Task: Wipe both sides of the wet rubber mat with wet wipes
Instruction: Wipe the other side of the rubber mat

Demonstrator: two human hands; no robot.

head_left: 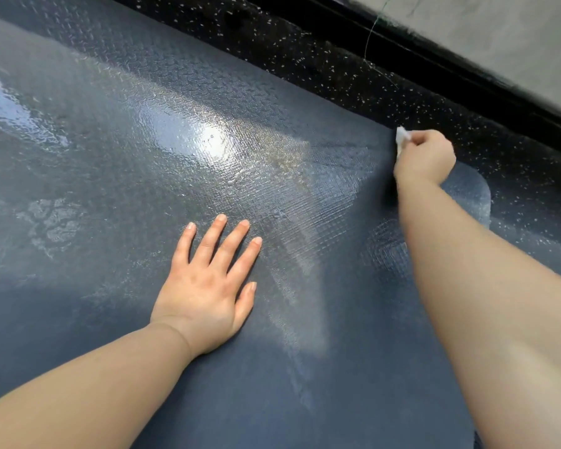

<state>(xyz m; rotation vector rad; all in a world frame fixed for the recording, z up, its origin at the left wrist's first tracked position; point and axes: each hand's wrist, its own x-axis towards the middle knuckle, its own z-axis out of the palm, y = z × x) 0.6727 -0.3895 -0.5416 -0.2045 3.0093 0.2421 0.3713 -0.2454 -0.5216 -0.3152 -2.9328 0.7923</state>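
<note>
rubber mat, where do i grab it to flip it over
Probably take the rubber mat at the rounded corner beside the right hand, which grips the wet wipe, coming from the speckled floor side. The mat lies flat, and there its thin edge is exposed, so fingers could slide under and pinch. The left hand presses flat on the mat and would have to lift first.

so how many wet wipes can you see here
1: a wet wipe gripped in the right hand at the far edge of the mat. The left hand lies flat on the mat, holding none. More may be hidden.
</note>
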